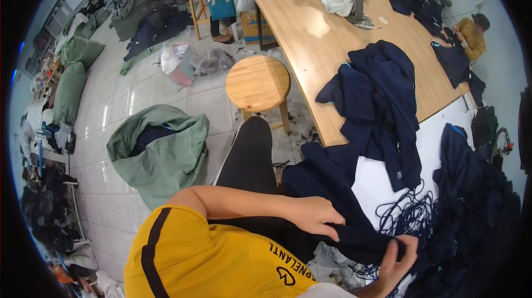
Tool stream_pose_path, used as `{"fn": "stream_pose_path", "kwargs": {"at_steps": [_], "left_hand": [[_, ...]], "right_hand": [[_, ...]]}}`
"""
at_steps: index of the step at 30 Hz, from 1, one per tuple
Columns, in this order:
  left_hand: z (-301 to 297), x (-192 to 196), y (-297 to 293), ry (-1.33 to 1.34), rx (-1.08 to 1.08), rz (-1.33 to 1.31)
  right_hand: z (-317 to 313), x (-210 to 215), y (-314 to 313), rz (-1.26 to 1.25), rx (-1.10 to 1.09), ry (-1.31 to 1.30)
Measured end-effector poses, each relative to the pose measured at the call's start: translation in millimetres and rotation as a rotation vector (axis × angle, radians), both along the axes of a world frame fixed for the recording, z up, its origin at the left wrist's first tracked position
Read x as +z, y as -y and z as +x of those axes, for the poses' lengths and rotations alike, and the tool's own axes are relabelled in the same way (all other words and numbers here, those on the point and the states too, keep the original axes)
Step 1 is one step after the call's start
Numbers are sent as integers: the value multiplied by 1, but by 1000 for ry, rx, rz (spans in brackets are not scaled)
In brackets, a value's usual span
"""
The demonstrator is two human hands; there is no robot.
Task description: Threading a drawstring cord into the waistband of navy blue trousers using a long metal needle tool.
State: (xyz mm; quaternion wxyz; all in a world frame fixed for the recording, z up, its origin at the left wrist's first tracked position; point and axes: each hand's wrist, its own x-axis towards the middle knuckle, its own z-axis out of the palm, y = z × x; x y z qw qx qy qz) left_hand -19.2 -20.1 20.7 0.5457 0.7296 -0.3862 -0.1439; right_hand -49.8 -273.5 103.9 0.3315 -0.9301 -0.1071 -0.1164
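Note:
A navy garment (pixel 327 170) lies across my lap and against the table's edge. My left hand (pixel 318 217) pinches one part of its dark cloth, the fingers closed on it. To the right, my right hand (pixel 398 259) grips the end of the same stretch of cloth, thumb and fingers pressed together. Between the two hands the fabric is drawn out in a narrow band. Another navy garment (pixel 382 93) rests on the wooden table, and I cannot tell where it parts from the held one.
Navy cords (pixel 407 212) lie tangled on the white surface beside a heap of navy clothes (pixel 471 198). A wooden stool (pixel 258 83) stands ahead. At left is a green sack (pixel 160 154) with dark cloth inside. Another person (pixel 474 37) sits beyond the wooden table (pixel 299 37).

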Motion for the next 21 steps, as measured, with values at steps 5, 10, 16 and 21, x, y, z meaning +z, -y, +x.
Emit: {"fn": "stream_pose_path", "kwargs": {"at_steps": [5, 10, 16, 21], "left_hand": [[16, 20, -14, 60, -10, 32], [-4, 9, 7, 62, 64, -29], [-13, 10, 20, 6, 362, -157], [5, 48, -44, 388, 567, -125]], "right_hand": [[-2, 2, 1, 80, -66, 109], [11, 9, -32, -20, 369, -208], [10, -49, -38, 457, 252, -31], [46, -126, 33, -174, -319, 48]]}}
